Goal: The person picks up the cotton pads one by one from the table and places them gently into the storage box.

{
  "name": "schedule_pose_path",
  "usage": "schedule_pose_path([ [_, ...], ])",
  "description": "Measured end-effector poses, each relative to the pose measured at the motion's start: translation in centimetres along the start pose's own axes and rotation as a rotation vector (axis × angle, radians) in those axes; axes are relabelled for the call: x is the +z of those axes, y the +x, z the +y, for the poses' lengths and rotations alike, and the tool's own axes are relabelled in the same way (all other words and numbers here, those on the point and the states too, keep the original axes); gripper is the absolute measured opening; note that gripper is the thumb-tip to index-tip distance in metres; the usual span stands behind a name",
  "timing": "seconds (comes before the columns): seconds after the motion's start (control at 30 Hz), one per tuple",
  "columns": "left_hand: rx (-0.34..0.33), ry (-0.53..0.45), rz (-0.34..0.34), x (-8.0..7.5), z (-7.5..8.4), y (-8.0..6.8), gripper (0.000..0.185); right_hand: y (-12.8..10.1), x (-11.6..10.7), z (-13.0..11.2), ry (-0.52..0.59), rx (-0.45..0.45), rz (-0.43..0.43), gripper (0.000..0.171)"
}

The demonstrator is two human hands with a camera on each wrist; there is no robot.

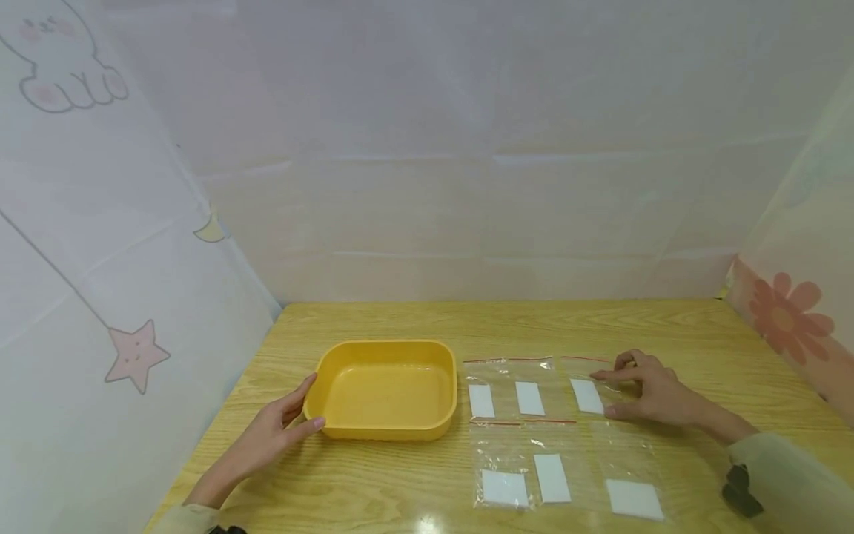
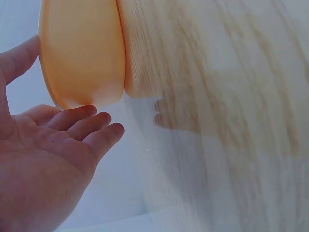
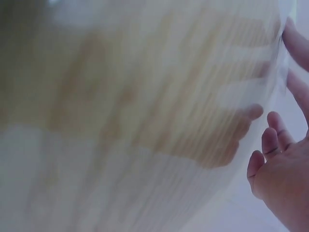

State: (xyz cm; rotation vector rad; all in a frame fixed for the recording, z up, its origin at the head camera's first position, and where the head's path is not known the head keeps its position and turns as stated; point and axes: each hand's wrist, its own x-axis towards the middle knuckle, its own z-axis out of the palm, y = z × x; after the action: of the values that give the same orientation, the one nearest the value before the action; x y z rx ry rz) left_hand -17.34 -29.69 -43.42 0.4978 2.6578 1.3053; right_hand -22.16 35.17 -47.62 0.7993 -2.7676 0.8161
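- Step in hand: apparently, handling of the upper right clear bag (image 1: 579, 370), at the right end of the upper row.
- Right hand (image 1: 657, 393): thumb and forefinger parted, fingertips at the bag's right side; whether the film is pinched cannot be told.
- Left hand (image 1: 270, 432): fingers extended and spread from the thumb, touching the left end of the yellow tray (image 1: 387, 393) to steady it, by appearance.
- Next move: seems to call for a secure pinch on the thin film before any lift.
- Yellow tray: upright on the table (image 1: 373, 482), left of the bags; no contents visible.
- Bags: six, in two rows of three, each with one white piece (image 1: 587, 396).
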Motion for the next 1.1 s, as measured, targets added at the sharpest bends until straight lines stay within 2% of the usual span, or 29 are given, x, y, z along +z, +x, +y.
schedule_pose_path([
  [0.1, -0.002, 0.003, -0.001, 0.0, -0.1, 0.0, 0.08, -0.1, 0.0, -0.6, 0.01, 0.037, -0.003, 0.054],
  [0.33, -0.003, 0.021, 0.001, -0.1, 0.0, -0.1, 0.081, -0.1, 0.0, -2.3, -0.065, 0.109, -0.017, 0.06],
  [0.5, 0.0, 0.012, -0.003, -0.1, 0.0, -0.1, 0.081, -0.1, 0.0, -3.2, -0.031, 0.142, -0.025, 0.06],
  [0.63, -0.001, 0.016, -0.003, 0.0, 0.1, -0.1, 0.081, -0.2, 0.1, -3.3, 0.034, 0.165, -0.018, 0.065],
  [0.83, -0.007, 0.017, -0.004, 0.0, 0.0, -0.1, 0.082, -0.2, 0.3, -3.2, 0.121, 0.13, 0.016, 0.073],
  [1.1, -0.003, 0.012, -0.002, 0.0, 0.0, -0.1, 0.081, -0.1, -0.2, -2.9, 0.28, 0.163, -0.006, 0.072],
])
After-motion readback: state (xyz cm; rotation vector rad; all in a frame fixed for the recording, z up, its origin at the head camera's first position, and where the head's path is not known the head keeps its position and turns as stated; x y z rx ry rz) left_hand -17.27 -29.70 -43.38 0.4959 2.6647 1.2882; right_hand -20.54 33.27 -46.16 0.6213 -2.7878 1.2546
